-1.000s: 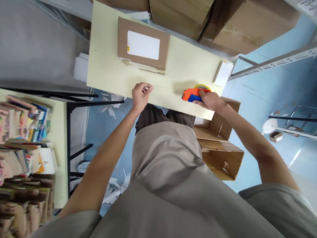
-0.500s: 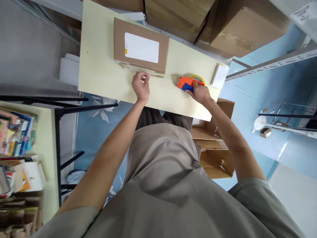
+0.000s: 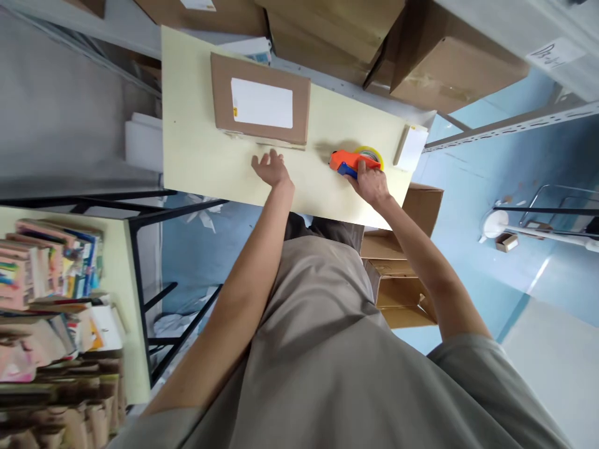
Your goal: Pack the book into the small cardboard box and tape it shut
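Item: flat cardboard parcel [image 3: 259, 98] with white label, lying at the far left of the pale table [image 3: 196, 162]; a strip of tape [image 3: 279, 145] lies loose along its near edge.
Left hand [image 3: 270, 168]: open, fingers spread, just near of that strip, grasping nothing.
Right hand [image 3: 372, 185]: closed on the orange tape dispenser [image 3: 352, 163], resting on the table right of the parcel.
Small white pad [image 3: 410, 147] at the right end.
Handling note: press the parcel flat with the free palm and draw the dispenser straight along the seam.
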`<state>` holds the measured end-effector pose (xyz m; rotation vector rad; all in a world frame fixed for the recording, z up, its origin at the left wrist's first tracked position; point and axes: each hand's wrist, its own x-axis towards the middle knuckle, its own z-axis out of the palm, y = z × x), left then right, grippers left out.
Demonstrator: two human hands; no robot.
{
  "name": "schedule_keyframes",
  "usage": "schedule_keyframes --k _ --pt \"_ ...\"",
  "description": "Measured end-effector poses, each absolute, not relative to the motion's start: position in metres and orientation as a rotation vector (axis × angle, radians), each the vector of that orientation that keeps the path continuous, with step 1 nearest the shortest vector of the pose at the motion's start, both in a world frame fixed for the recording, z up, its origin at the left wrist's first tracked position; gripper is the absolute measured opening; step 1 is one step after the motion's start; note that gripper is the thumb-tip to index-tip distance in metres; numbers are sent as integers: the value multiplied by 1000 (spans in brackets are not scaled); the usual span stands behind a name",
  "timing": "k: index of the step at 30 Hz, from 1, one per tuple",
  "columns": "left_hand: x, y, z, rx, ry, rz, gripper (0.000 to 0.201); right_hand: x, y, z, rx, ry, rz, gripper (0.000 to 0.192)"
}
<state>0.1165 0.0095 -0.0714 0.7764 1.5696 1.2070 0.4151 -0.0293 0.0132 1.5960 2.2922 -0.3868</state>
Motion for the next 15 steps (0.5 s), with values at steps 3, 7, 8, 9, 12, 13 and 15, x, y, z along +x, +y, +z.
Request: schedule_keyframes --k 3,7,8,9,12,13,15 --pt "135 29 -75 489 1659 1136 58 413 -30 18 1668 2246 -432 89" --pt "156 55 -82 609 1641 1061 63 413 -29 27 1728 2167 -530 83" --pt "157 57 -82 621 1661 1075 62 413 -30 28 1719 2158 -548 81" --pt "155 58 -81 621 1696 1086 61 413 -30 29 1705 2160 -561 80" --pt "137 49 -72 639 1789 1077 60 407 -36 31 1620 2207 -565 75" --pt "128 43 -67 685 1789 1062 63 403 -39 31 1572 2230 -565 72" --pt "109 31 -56 829 1722 1028 71 391 -46 31 1470 2262 -582 67"
